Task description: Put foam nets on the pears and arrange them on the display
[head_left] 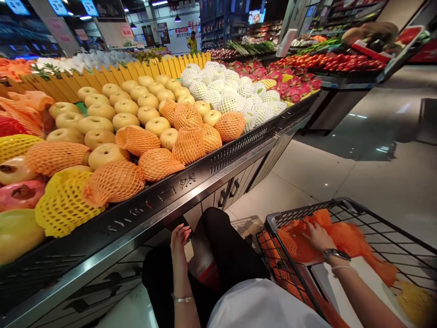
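- The right hand [317, 237] lies on an orange foam net [355, 241] inside a shopping cart [344, 205].
- Its fingers [309, 229] are a little apart and rest flat on the net, not clamped on it.
- The net lies under and ahead of these fingers, and its long side stretches to the right across the cart.
- The right hand is much nearer to the net than the left hand [180, 248].
- The left hand is raised and holds nothing, with fingers loosely apart, near the metal edge [136, 232] of the fruit shelf [205, 175].
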A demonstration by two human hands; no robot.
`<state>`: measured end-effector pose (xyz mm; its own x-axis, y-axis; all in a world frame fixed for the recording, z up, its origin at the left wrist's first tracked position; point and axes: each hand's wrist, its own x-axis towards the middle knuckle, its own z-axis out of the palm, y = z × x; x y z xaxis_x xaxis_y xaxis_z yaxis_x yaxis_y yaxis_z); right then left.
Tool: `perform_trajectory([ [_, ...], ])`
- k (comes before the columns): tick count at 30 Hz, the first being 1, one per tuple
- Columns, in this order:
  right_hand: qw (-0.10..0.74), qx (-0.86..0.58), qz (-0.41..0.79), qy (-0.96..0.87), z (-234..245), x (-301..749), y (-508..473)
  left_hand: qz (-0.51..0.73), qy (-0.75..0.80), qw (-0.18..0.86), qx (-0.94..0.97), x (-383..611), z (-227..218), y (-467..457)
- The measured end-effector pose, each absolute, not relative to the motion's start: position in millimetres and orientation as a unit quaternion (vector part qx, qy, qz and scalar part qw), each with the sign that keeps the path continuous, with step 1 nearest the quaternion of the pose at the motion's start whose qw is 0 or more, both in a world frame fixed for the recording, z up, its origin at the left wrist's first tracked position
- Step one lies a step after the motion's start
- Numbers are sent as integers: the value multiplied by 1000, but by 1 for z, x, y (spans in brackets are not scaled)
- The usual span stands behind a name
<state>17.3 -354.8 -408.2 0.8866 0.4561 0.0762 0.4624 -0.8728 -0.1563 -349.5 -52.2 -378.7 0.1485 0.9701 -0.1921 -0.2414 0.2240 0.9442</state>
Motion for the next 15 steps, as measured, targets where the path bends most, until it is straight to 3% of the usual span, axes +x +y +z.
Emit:
perform_trajectory([
  [5,37,-982,-26,-181,-438,14,-370,457,438,651,420,-349,-378,-56],
  [10,62,-980,-88,-168,-393,39,-373,462,433,653,415,-362,-377,-52],
  [12,118,-962,-178,-172,-358,39,-366,467,433,647,418,-365,-376,-51],
  [15,321,-865,-299,-245,-300,22,-340,469,428,646,425,-362,-373,-53],
])
